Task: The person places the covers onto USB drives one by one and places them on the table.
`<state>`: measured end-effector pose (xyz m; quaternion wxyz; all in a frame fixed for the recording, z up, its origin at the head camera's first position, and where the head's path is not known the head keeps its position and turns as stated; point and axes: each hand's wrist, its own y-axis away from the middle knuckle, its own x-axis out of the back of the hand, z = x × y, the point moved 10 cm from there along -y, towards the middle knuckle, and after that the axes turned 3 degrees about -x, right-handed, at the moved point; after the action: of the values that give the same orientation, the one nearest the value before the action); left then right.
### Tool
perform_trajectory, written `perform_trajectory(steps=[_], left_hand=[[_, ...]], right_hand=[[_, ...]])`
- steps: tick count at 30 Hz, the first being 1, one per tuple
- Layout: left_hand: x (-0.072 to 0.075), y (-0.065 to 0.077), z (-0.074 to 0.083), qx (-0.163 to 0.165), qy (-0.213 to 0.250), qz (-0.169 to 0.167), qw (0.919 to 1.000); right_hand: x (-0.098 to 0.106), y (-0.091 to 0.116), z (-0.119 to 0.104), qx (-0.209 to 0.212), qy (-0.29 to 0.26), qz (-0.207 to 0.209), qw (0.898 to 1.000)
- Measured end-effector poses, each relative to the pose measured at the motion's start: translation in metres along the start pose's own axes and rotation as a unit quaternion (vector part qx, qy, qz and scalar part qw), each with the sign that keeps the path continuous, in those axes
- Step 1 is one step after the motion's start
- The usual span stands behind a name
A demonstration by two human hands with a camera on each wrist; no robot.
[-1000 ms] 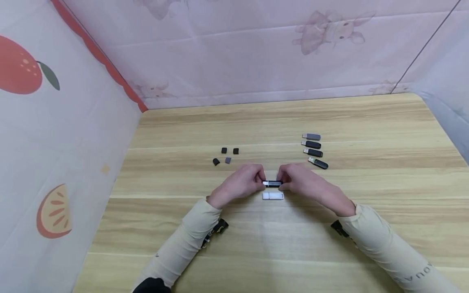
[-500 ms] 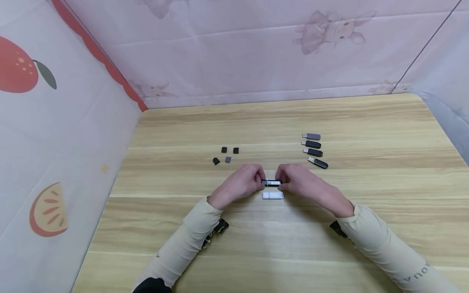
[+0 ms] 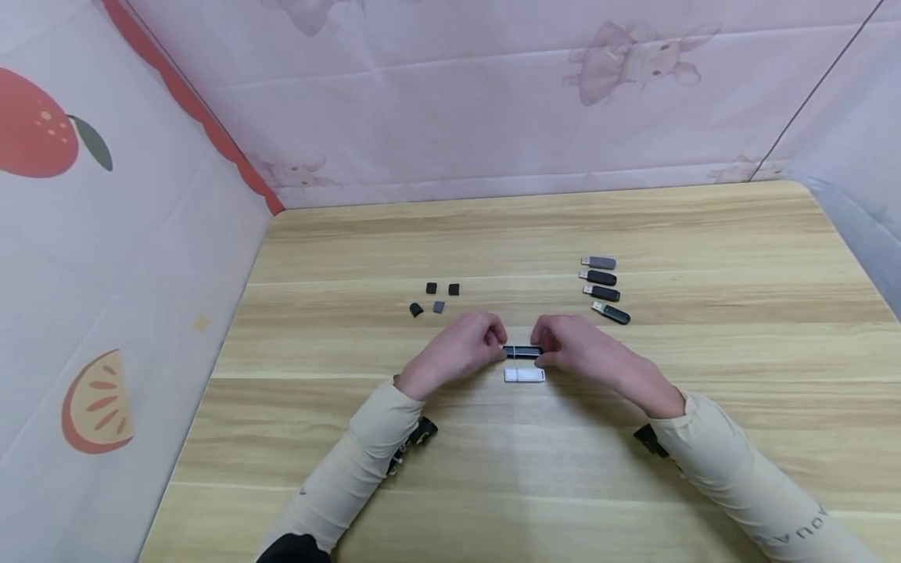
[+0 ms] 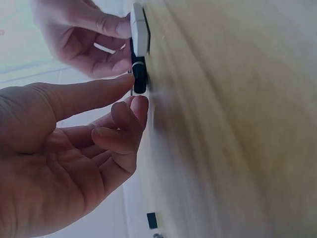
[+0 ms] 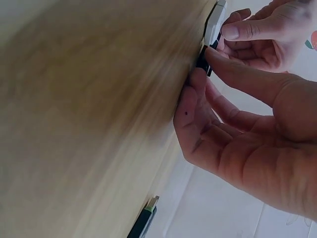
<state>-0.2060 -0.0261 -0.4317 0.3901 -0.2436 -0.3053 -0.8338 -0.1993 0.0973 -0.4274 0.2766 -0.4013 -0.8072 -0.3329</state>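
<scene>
In the head view a black USB stick with a pale band across it lies crosswise between the two hands. My right hand pinches its right end between thumb and fingers. At the other end is my left hand, thumb tip right beside the stick. In the left wrist view the rounded black end shows between the left thumb and the loosely bent fingers, with a gap below it. A white USB stick lies parallel, just nearer the body.
Several uncapped USB sticks lie in a column at the back right of the wooden table. Small dark caps and a grey cap are grouped at the back left. Printed cloth hangs behind and to the left.
My left hand has drawn slightly left from the black USB stick's end. The bright patch on that stick has darkened. My right hand has stayed nearly in place.
</scene>
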Motion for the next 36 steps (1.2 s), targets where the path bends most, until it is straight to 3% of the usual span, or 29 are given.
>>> perform_trajectory(steps=[13,23,30,36], left_hand=[[0.035,0.008,-0.012,0.016,-0.031,0.053,0.998],[0.052,0.016,-0.027,0.029,-0.048,0.089,0.9945],[0.069,0.022,-0.034,0.02,-0.1,0.146,0.9841],[0.077,0.023,-0.039,0.036,-0.13,0.179,0.9746]], right_hand=[[0.014,0.009,0.013,-0.022,-0.018,0.017,0.999],[0.023,0.014,0.024,-0.035,-0.013,0.046,0.998],[0.027,0.017,0.029,-0.046,-0.027,0.051,0.997],[0.031,0.018,0.032,-0.057,-0.029,0.054,0.996]])
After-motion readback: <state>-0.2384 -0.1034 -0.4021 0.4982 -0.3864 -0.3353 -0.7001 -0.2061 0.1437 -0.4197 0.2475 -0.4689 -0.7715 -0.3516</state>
